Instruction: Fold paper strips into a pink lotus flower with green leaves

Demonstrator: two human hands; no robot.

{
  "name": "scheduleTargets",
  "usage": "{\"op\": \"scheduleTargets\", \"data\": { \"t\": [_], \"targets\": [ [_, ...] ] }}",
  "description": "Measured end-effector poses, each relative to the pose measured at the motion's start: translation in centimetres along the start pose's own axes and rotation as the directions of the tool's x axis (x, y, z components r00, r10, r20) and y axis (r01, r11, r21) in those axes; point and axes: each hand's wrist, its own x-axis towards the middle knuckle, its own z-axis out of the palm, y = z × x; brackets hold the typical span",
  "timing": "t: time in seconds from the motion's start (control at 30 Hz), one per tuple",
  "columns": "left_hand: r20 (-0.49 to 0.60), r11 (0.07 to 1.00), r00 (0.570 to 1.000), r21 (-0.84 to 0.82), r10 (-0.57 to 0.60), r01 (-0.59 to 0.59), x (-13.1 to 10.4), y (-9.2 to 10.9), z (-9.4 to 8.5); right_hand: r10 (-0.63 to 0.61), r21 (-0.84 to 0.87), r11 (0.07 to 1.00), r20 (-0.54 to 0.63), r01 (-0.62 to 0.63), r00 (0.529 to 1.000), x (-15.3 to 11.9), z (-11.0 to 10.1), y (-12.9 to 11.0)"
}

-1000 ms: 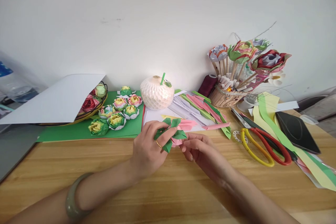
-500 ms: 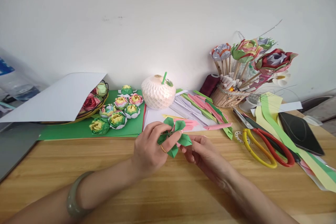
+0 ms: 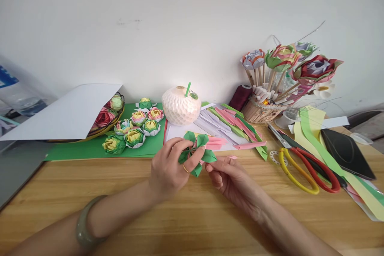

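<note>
My left hand [image 3: 169,168] is closed around a paper flower [image 3: 190,135] with green folded petals and some pink between them. Its fingers press on the flower's centre and cover part of it. On the right side of the flower, my right hand [image 3: 235,180] has its thumb and index finger pinched together by a green petal. A bit of pink folded paper [image 3: 232,157] sticks out past these fingers, most of it hidden by them. Both hands are just above the wooden table [image 3: 168,224].
Several finished paper flowers [image 3: 135,137] sit on green card at left. Behind my hands are a fruit in white foam net [image 3: 181,106] and loose folded paper strips [image 3: 216,124]. Scissors [image 3: 300,164], a phone [image 3: 348,152] and a basket of paper flowers [image 3: 261,110] stand right.
The flower and my left hand have shifted slightly left and up. My right hand has turned a little, and a pink paper tip now shows beyond its fingers.
</note>
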Motion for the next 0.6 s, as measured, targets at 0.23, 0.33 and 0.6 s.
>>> {"op": "scheduleTargets", "data": {
  "t": [0.23,0.33,0.6],
  "targets": [
    [-0.002,0.999,1.000,-0.033,0.010,-0.010,-0.43,0.01,0.25,0.029,0.052,0.998,0.004,-0.029,1.000,0.23,-0.36,0.36],
    [-0.013,0.999,1.000,-0.043,0.004,-0.005,-0.43,0.06,0.27,0.047,0.107,0.993,-0.005,-0.047,0.999,0.22,-0.32,0.43],
    [0.002,0.996,0.999,-0.082,-0.041,0.041,-0.11,0.33,-0.01,-0.007,0.027,1.000,0.040,0.006,0.999,0.27,-0.21,0.71]
  ]
}}
